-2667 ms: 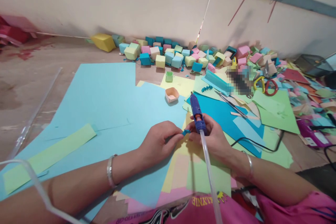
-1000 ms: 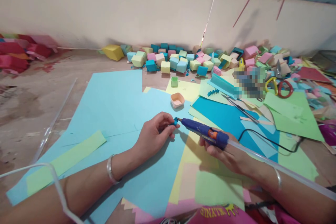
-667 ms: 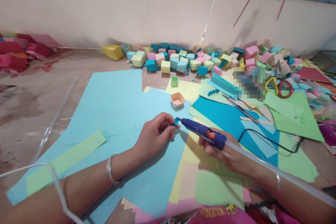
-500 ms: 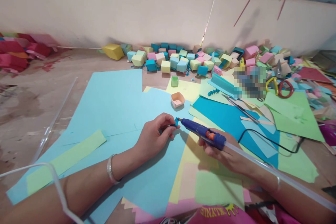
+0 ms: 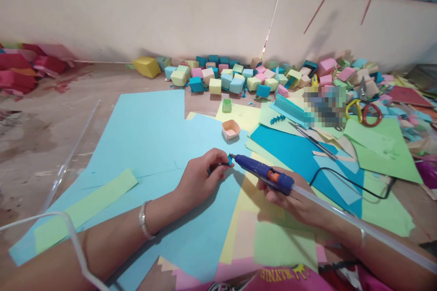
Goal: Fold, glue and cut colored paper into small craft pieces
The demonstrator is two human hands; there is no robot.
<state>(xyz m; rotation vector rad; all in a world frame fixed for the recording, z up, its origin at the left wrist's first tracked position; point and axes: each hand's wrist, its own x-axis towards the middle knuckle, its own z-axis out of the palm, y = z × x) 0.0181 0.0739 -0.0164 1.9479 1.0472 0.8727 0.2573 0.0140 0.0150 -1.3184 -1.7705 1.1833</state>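
Observation:
Between the thumb and fingers of my left hand [image 5: 203, 173] is pinched a small blue paper piece [image 5: 230, 159]. My right hand [image 5: 290, 198] is wrapped round a dark blue glue gun [image 5: 261, 171], its nozzle pointing left at the paper piece, at or very near its surface. A long clear glue stick [image 5: 341, 211] runs out of the gun's back over my right forearm. Just beyond my fingers sits an open peach paper box [image 5: 231, 130], with a smaller green paper box [image 5: 226, 105] behind it. Large light blue sheets [image 5: 150, 132] lie under my left hand.
Many small coloured paper cubes [image 5: 236, 84] line the wall. To the right are scissors [image 5: 371, 114], a pen [image 5: 316, 141], a black cord [image 5: 355, 181] and a dark blue sheet [image 5: 283, 145]. A green strip [image 5: 99, 202] and a white cable [image 5: 73, 236] lie left.
Almost nothing differs. The blue paper piece seems turned very slightly at the nozzle; both hands stay in place.

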